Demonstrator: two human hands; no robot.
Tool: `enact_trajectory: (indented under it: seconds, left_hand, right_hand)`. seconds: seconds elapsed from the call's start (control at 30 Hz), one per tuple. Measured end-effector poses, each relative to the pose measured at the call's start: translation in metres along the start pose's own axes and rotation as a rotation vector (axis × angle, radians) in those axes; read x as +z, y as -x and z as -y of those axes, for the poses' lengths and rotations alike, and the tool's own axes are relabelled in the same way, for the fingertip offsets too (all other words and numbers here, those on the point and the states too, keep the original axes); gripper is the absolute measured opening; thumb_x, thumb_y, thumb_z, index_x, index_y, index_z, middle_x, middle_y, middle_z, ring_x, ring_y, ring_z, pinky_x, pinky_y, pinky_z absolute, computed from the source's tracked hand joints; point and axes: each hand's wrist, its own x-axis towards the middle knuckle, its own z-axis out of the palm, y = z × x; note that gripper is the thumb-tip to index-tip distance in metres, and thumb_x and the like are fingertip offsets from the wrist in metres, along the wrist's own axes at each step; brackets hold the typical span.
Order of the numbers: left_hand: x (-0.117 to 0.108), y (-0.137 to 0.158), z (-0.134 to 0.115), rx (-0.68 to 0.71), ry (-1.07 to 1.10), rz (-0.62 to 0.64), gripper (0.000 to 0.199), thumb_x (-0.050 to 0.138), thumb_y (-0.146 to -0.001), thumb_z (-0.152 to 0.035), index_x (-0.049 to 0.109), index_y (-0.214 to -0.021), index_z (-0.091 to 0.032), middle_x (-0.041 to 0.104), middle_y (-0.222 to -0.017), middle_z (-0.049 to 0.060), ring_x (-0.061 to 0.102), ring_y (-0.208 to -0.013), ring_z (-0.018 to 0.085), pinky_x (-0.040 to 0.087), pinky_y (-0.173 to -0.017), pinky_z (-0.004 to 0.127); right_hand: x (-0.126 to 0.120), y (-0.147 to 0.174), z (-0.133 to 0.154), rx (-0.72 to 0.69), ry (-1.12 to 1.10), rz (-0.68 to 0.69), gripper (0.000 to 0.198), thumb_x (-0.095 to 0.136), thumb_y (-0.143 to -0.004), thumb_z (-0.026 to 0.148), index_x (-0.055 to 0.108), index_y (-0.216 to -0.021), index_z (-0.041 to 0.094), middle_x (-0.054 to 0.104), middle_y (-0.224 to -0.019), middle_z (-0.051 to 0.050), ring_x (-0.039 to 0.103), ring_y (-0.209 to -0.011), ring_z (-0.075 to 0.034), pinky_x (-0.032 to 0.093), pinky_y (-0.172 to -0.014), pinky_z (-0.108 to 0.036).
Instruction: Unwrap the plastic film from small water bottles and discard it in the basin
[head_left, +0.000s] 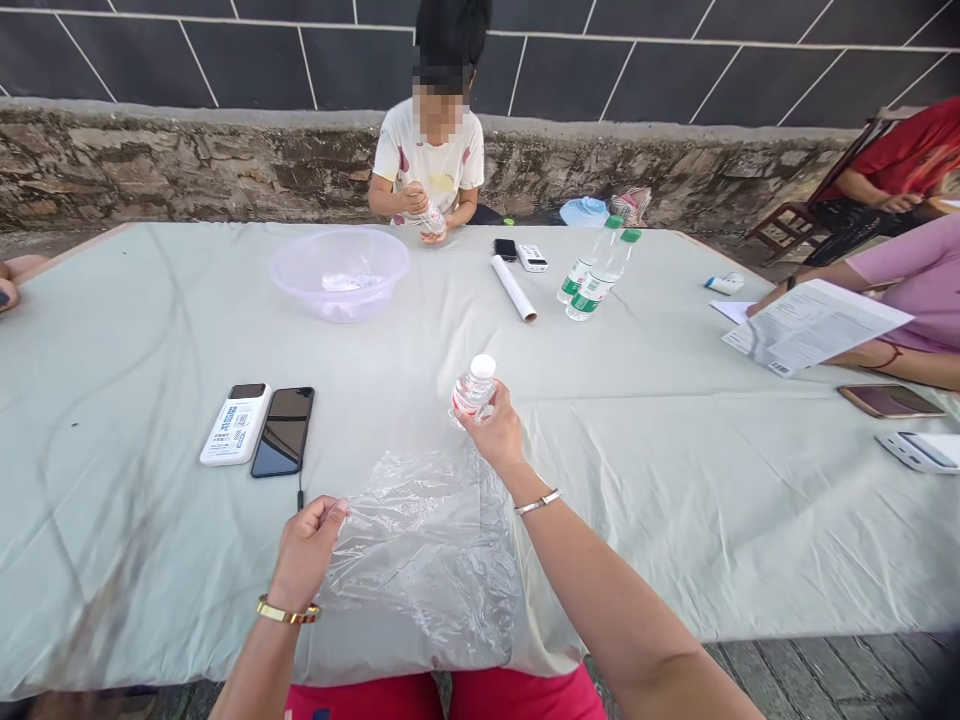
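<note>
My right hand (496, 425) is wrapped round a small clear bottle (472, 388) with a white cap and red print, upright by the middle of the table. Between finger and thumb, my left hand (309, 545) pinches the left edge of a sheet of clear plastic film (427, 545). The crinkled film lies spread on the cloth in front of me, its far right part just below the bottle. Left of the film lie a black phone (283, 432) and a white power bank (235, 425).
A lilac basin (340, 300) holds crumpled clear plastic. Beyond the middle are a white roll (514, 288), two green-capped water bottles (592, 285), another phone and power bank. A person opposite (431, 170) holds a bottle; another at right holds papers (817, 325).
</note>
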Motion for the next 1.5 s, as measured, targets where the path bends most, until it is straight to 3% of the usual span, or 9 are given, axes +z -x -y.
enact_trajectory:
  seconds: [0.27,0.47,0.7,0.87,1.03,1.1,1.17,1.33,1.5]
  left_hand:
    - [0.016,0.001,0.002,-0.036,0.178,0.005,0.046,0.061,-0.067,-0.062,0.057,-0.079,-0.018,0.033,-0.046,-0.01,0.027,-0.041,0.007,0.02,-0.04,0.02]
    - [0.02,0.005,-0.006,-0.006,0.261,0.025,0.052,0.06,-0.068,-0.064,0.058,-0.09,-0.017,0.038,-0.044,-0.01,0.028,-0.039,0.007,0.021,-0.038,0.019]
    - [0.009,0.021,-0.021,0.043,0.401,0.055,0.042,0.061,-0.074,-0.058,0.059,-0.083,-0.017,0.036,-0.044,-0.01,0.027,-0.039,0.006,0.022,-0.038,0.017]
    - [-0.007,0.017,-0.026,0.007,0.446,-0.082,0.043,0.072,-0.065,-0.053,0.059,-0.085,-0.017,0.04,-0.045,-0.011,0.033,-0.04,0.004,0.025,-0.039,0.015]
    - [-0.033,0.007,-0.028,-0.036,0.417,-0.052,0.057,0.077,-0.058,-0.05,0.057,-0.101,-0.018,0.054,-0.056,-0.007,0.046,-0.044,0.008,0.034,-0.04,0.018]
    - [-0.044,0.012,-0.033,0.036,0.38,-0.068,0.062,0.077,-0.059,-0.05,0.058,-0.109,-0.02,0.067,-0.094,0.007,0.064,-0.079,0.018,0.05,-0.06,0.026]
    - [-0.048,0.022,-0.043,0.227,0.293,-0.07,0.07,0.079,-0.059,-0.047,0.055,-0.122,-0.025,0.052,-0.134,0.012,0.05,-0.123,0.028,0.046,-0.093,0.036]
    - [-0.01,0.04,-0.062,0.428,-0.191,0.602,0.098,0.089,-0.036,-0.033,0.056,-0.128,-0.028,0.053,-0.137,0.012,0.031,-0.136,0.04,0.014,-0.112,0.056]
    - [0.003,0.035,-0.044,0.165,0.004,0.717,0.032,0.059,-0.079,-0.046,0.069,-0.094,-0.019,0.066,-0.082,0.007,0.059,-0.079,0.021,0.046,-0.081,0.036]
  right_hand:
    - [-0.038,0.039,-0.006,-0.134,-0.025,-0.07,0.069,0.058,-0.079,0.053,0.039,-0.137,0.021,0.05,-0.135,-0.016,0.051,-0.12,-0.029,0.043,-0.097,-0.049]
    - [-0.052,0.091,0.021,-0.458,0.116,0.65,0.111,0.069,-0.062,0.069,0.022,-0.149,0.018,0.027,-0.153,-0.019,0.024,-0.142,-0.034,0.021,-0.114,-0.055]
    - [-0.017,0.108,0.036,-0.545,0.181,0.835,0.127,0.073,-0.054,0.068,0.013,-0.152,0.014,0.022,-0.154,-0.022,0.011,-0.143,-0.04,0.003,-0.115,-0.06]
    - [-0.02,0.125,0.034,-0.553,0.202,0.845,0.089,0.077,-0.066,0.045,0.039,-0.142,0.017,0.072,-0.093,-0.008,0.065,-0.095,-0.029,0.036,-0.104,-0.05]
    - [-0.06,0.112,0.039,-0.58,0.176,1.091,0.016,0.062,-0.071,0.012,0.072,-0.081,0.02,0.067,-0.069,0.0,0.059,-0.061,-0.014,0.043,-0.059,-0.024]
    - [-0.074,0.104,0.043,-0.602,0.155,1.132,0.027,0.054,-0.068,0.003,0.073,-0.08,0.02,0.069,-0.074,0.0,0.059,-0.064,-0.013,0.041,-0.058,-0.022]
    - [-0.084,0.098,0.05,-0.618,0.166,1.165,0.034,0.051,-0.065,0.0,0.073,-0.08,0.02,0.07,-0.077,0.0,0.059,-0.067,-0.013,0.041,-0.06,-0.022]
    - [-0.111,0.083,0.08,-0.639,0.102,1.226,0.031,0.048,-0.068,0.002,0.072,-0.076,0.02,0.066,-0.066,0.003,0.055,-0.06,-0.01,0.037,-0.056,-0.02]
    - [-0.141,0.056,0.083,-0.574,0.099,1.067,0.02,0.051,-0.073,0.009,0.069,-0.076,0.019,0.061,-0.064,0.004,0.051,-0.058,-0.01,0.034,-0.055,-0.02]
